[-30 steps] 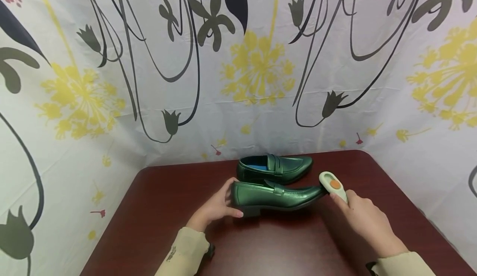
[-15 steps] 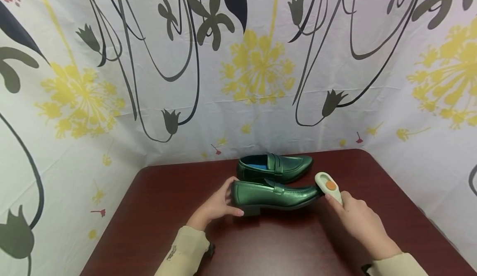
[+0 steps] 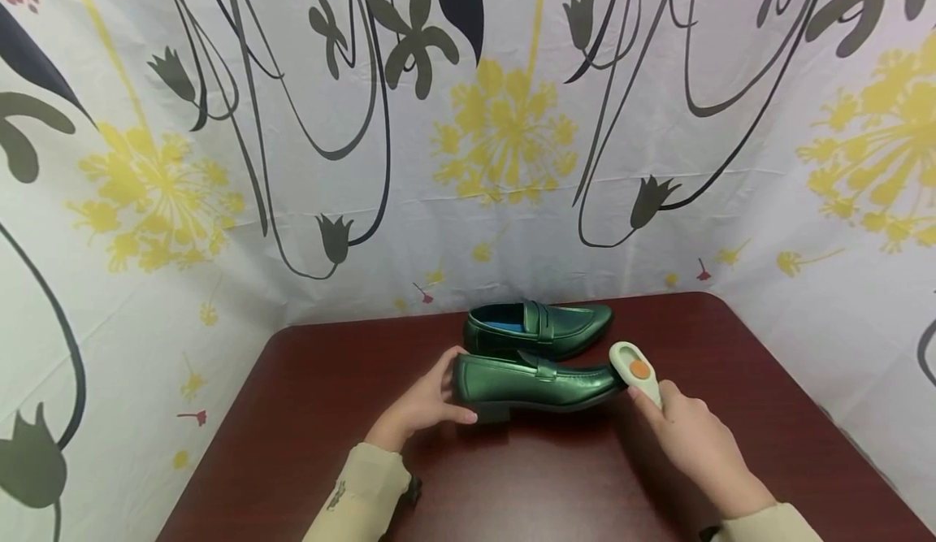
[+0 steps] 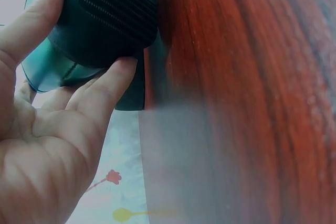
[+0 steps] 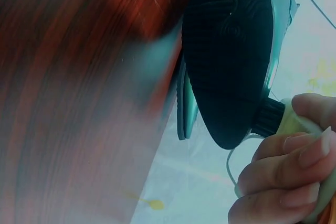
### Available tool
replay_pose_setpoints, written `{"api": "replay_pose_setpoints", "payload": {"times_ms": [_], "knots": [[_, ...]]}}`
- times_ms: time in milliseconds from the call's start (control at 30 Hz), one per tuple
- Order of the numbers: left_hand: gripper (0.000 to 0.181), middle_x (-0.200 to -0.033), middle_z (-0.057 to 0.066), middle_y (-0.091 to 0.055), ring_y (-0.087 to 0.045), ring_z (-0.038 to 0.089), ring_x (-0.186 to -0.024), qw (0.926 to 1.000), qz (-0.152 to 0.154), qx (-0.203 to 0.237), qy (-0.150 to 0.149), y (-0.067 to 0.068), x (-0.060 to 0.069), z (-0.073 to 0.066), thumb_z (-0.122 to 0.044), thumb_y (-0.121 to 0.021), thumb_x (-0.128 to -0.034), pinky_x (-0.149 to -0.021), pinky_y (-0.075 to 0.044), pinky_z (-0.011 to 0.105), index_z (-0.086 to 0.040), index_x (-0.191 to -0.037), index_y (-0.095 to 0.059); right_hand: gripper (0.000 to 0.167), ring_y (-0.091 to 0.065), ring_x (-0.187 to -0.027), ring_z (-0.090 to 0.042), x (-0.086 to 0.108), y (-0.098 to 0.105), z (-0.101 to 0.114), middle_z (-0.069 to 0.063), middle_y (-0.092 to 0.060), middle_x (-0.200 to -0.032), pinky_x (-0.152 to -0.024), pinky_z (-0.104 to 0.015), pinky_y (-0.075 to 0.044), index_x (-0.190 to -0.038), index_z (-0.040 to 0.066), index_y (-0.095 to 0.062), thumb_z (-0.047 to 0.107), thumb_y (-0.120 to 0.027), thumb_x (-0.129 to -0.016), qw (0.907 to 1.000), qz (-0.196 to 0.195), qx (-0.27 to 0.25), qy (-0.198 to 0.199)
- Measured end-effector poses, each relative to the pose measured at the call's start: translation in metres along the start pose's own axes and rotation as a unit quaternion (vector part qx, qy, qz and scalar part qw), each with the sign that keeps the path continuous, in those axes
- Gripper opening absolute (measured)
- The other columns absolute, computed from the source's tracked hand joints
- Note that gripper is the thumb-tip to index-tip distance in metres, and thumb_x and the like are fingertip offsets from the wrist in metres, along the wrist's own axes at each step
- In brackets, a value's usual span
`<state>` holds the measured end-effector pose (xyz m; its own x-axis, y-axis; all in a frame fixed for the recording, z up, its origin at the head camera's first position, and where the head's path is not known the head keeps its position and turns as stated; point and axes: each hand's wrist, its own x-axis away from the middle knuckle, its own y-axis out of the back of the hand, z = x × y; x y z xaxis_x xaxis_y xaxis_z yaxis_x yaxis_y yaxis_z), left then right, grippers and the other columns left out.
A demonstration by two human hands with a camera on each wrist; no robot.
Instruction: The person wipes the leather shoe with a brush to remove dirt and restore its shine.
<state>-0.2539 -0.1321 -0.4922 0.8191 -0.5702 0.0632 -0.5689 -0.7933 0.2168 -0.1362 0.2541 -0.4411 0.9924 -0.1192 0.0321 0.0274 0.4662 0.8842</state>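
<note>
A shiny green loafer [image 3: 504,381] is held a little off the table, its toe to the right and its heel to the left. My left hand [image 3: 418,405] grips it around the heel. In the left wrist view, fingers and thumb wrap the heel block [image 4: 110,19]. My right hand [image 3: 695,440] holds a small pale green brush [image 3: 636,371] with an orange button against the toe. Black bristles [image 5: 269,117] touch the toe's upper edge in the right wrist view, where the dark sole [image 5: 228,56] faces the camera. Right-hand fingers [image 5: 286,171] curl around the brush handle.
The matching green loafer [image 3: 578,329], with a blue insole, stands just behind on the dark red-brown table [image 3: 329,412]. A white curtain [image 3: 409,266] printed with flowers hangs close around the table's back and sides.
My right hand has slid the brush a short way left along the toe, from its tip inward. My left hand and the loafer have hardly moved.
</note>
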Motion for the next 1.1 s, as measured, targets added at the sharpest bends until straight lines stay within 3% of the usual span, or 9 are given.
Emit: {"api": "replay_pose_setpoints", "payload": {"times_ms": [633, 1100], "knots": [[0.104, -0.148, 0.012, -0.049, -0.054, 0.030, -0.132, 0.9999, 0.007, 0.013, 0.002, 0.000, 0.000, -0.001, 0.000, -0.084, -0.0788, -0.104, -0.051, 0.043, -0.018, -0.157, -0.017, 0.071, -0.051, -0.061, -0.021, 0.007, -0.020, 0.024, -0.005, -0.050, -0.067, -0.050, -0.036, -0.036, -0.110, 0.002, -0.052, 0.071, -0.036, -0.099, 0.9998, -0.004, -0.015, 0.014], [0.106, -0.150, 0.014, -0.047, -0.052, 0.032, -0.134, 1.0000, 0.005, 0.003, 0.003, 0.000, -0.001, -0.001, 0.000, -0.084, -0.0784, -0.105, -0.051, 0.043, -0.017, -0.157, -0.016, 0.059, -0.050, -0.057, -0.020, 0.010, -0.040, 0.049, -0.002, -0.050, -0.065, -0.048, -0.035, -0.036, -0.097, 0.008, -0.051, 0.066, -0.040, -0.101, 0.9990, -0.017, -0.021, 0.036]]}}
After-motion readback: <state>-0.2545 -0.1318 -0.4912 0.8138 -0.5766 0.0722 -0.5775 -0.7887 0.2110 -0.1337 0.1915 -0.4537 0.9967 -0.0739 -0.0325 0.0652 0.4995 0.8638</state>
